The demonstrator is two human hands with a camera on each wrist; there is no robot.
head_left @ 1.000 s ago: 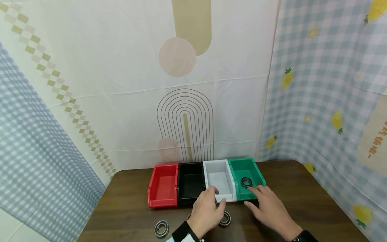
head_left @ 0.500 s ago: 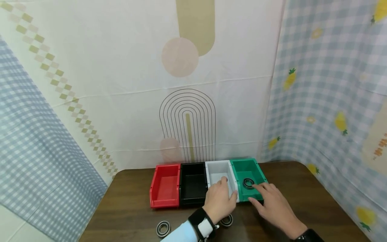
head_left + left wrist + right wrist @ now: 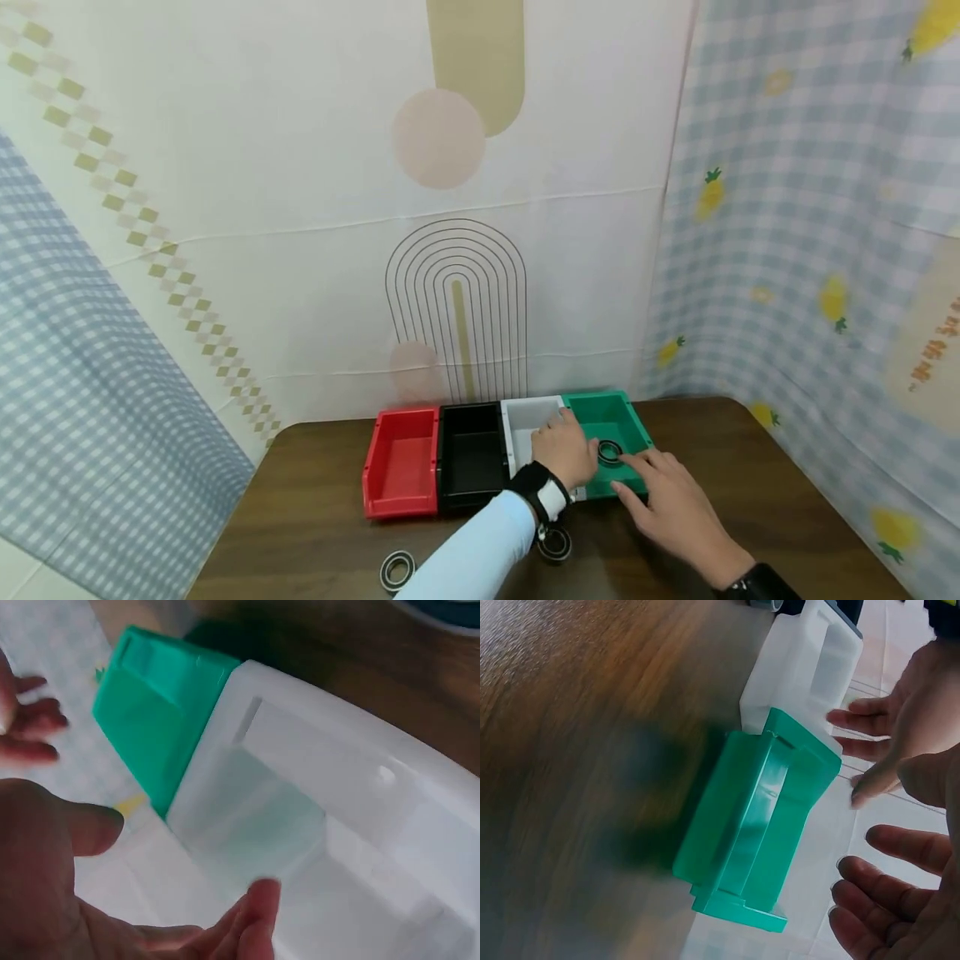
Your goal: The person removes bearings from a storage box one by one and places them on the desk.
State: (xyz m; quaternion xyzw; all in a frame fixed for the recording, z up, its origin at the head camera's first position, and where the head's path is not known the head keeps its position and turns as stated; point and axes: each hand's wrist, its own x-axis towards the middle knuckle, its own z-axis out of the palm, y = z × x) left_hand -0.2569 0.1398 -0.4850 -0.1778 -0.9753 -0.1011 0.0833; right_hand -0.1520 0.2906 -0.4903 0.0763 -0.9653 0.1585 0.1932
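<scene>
My left hand is over the white bin and the near side of the green bin, holding nothing. Its thumb and fingers stand apart above the white bin in the left wrist view. A ball bearing lies flat inside the green bin, just right of that hand. Over the green bin's front right corner is my right hand, forefinger pointing toward the bearing. In the right wrist view its fingers are spread, with nothing between them.
A black bin and a red bin continue the row leftward. On the wooden table in front lie one bearing to the left and another bearing below my left wrist. A patterned cloth hangs behind.
My left hand has moved up and right, from the white bin's front to the border of the green bin. Its sleeve now crosses the table. My right hand stays nearly in place.
</scene>
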